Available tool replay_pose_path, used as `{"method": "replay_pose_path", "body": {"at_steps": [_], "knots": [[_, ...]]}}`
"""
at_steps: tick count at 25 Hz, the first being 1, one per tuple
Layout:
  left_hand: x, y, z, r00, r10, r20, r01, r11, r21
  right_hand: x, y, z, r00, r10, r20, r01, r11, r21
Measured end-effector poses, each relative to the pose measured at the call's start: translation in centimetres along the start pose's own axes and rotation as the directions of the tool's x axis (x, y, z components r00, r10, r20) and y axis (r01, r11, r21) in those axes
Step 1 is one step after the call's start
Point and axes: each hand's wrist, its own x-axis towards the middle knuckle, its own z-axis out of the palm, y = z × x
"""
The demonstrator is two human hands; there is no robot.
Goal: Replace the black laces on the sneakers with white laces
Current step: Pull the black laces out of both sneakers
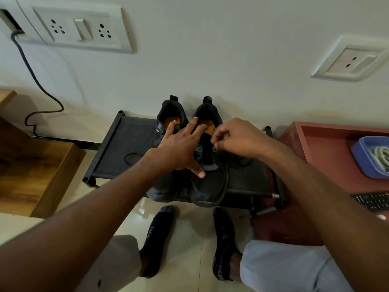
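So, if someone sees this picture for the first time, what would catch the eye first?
Probably the two hands over the pair of black sneakers on a low dark rack by the wall: the left hand spreads flat across both shoes, while the right hand pinches a black lace with its fingers. Next, the orange insoles glow inside the shoes. At the right edge, white laces lie in a blue tub.

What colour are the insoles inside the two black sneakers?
Orange. The head view shows the insoles through the sneakers' openings, partly covered by the left hand's fingers.
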Motion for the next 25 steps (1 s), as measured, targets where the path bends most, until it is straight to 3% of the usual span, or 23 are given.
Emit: {"method": "replay_pose_path", "body": {"at_steps": [3,5,8,13,16,19,25], "knots": [[0.0,0.0,0.0,1.000,-0.005,-0.023,0.005,1.000,0.006,0.7,-1.4,1.7,0.993,-0.114,-0.024,0.108,0.981,-0.160],[-0.1,0.0,0.0,0.999,-0.014,-0.029,0.015,1.000,0.004,1.1,-1.5,2.8,0.996,-0.081,0.036,0.088,0.958,-0.273],[-0.1,0.0,0.1,0.999,-0.040,-0.023,0.040,0.999,-0.020,1.3,-1.4,2.7,0.997,-0.055,0.047,0.066,0.958,-0.280],[0.1,0.2,-0.1,0.996,-0.085,0.001,0.085,0.996,0.000,0.8,-1.0,0.0,0.953,-0.036,-0.302,-0.040,0.969,-0.242],[0.1,0.1,0.0,0.997,-0.078,-0.011,0.078,0.997,0.003,0.0,-1.8,0.4,0.972,-0.136,-0.194,0.085,0.965,-0.248],[0.0,-0.1,0.0,0.997,-0.075,-0.014,0.075,0.997,0.010,0.3,-2.4,3.1,0.986,-0.159,-0.052,0.113,0.862,-0.494],[0.1,-0.1,-0.2,0.997,-0.077,0.010,0.077,0.997,0.015,0.7,-2.3,1.0,0.938,-0.174,-0.298,0.094,0.959,-0.266]]}}
